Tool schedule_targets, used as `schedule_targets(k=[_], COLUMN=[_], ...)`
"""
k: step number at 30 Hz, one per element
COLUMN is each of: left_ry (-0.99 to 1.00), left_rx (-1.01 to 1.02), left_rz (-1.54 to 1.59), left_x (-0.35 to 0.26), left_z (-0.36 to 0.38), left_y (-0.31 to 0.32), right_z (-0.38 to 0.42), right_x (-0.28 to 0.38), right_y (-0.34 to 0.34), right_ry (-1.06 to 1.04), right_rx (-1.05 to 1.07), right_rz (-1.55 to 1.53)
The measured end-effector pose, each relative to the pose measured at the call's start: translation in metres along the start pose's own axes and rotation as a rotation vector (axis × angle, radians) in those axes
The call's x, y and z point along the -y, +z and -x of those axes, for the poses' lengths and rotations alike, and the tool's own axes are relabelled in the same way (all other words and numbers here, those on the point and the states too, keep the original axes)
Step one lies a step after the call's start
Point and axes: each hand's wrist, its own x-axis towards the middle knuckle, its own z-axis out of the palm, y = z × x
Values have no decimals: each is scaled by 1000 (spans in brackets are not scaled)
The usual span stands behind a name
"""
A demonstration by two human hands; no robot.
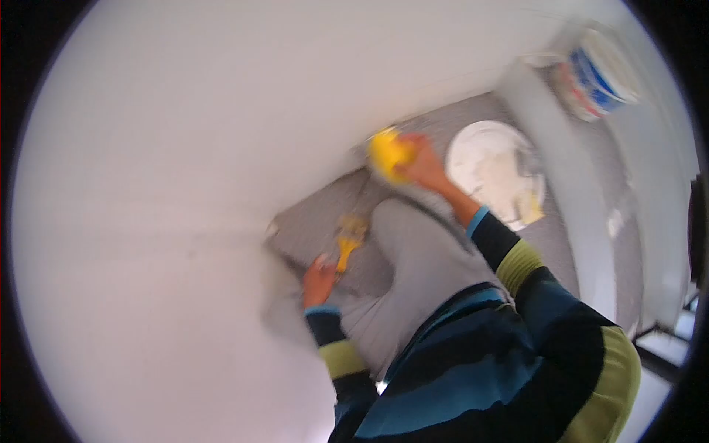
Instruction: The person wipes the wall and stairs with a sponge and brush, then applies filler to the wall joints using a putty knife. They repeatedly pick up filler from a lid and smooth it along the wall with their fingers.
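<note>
In the head view my right hand (422,162) is closed on a yellow tool (390,153), blurred, close to where the white wall meets the grey step. My left hand (319,280) is lower and further left, its fingers around the handle end of a yellow-handled brush (347,249). The bristles point up and away from that hand, over the grey step (314,221). Right of my right hand lies a round white lid (491,166) smeared with pale material, with a yellowish piece (533,210) at its lower edge.
A white bucket (597,74) with a blue and red label stands on a stair at the upper right. The white wall (162,184) fills the left side. My bent leg (428,258) in grey trousers lies between my arms. Dark railing parts show at the lower right.
</note>
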Motion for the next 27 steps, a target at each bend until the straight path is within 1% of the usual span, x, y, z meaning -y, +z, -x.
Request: schedule_targets(k=[1, 3, 4, 5, 6, 7, 8, 9, 10, 11, 13, 14, 15, 16, 17, 18, 19, 20, 21, 22, 23, 24, 25, 26, 27], left_ry=[-52, -1, -45, 30, 42, 39, 63, 12, -42, -28, -29, -22, 0, 22, 5, -15, -17, -216, -421, -435, -486, -529, -541, -615, -690], left_rx=[73, 60, 59, 60, 60, 47, 58, 49, 36, 39, -53, -44, -193, -345, -463, -583, -590, -616, -637, -642, -612, -583, -593, -525, -454], left_rz=[41, 48, 82, -156, -132, -115, -120, -72, -32, -47, 24, 5, -151, -305, -444, -585, -593, -652, -709, -723, -514, -304, -319, -327, -333], left_x=[-11, 12, 18, 6, 10, 10, 0, -10, -17, -19, -19, -15, -8, -1, 7, 13, 19, 24, 24, 24, 25, 22, 8, -7, -25], left_z=[2, -2, -2, 1, 1, 0, 1, 4, 7, 9, 14, 19, 26, 34, 47, 61, 74, 90, 105, 118, 131, 143, 154, 163, 169], left_y=[-7, 5, 9, 5, 6, 6, 7, 3, 0, -3, -10, -17, -24, -32, -40, -46, -49, -50, -49, -40, -27, -18, -12, -5, -1], right_z=[9, 17, 18, 20, 22, 18, 16, 11, 3, -8, -22, -20, -22, -23, -17, -8, 3, 13, 29, 51, 73, 94, 119, 145, 171], right_x=[7, 34, 40, 47, 53, 48, 48, 51, 40, 32, 38, 49, 61, 66, 72, 75, 78, 64, 56, 51, 41, 31, 18, -1, -9], right_y=[-21, -95, -139, -178, -212, -249, -288, -328, -363, -400, -464, -478, -488, -492, -487, -478, -467, -453, -424, -389, -356, -321, -288, -255, -227], right_ry=[-92, -211, -193, -235, -282, -360, -335, -325, -297, -340, -189, -169, -50, 65, 68, -63, -193, -237, -241, -247, -277, -214, -10, 120, 190], right_rx=[149, 328, 275, 176, 87, -118, -268, -421, -542, -677, -728, -738, -762, -780, -783, -840, -895, -829, -768, -705, -546, -398, -197, -7, 84], right_rz=[-22, -194, -137, -95, -62, 82, 128, 289, 288, 438, 650, 647, 627, 605, 598, 583, 563, 437, 382, 323, 320, 166, 124, -27, -38])
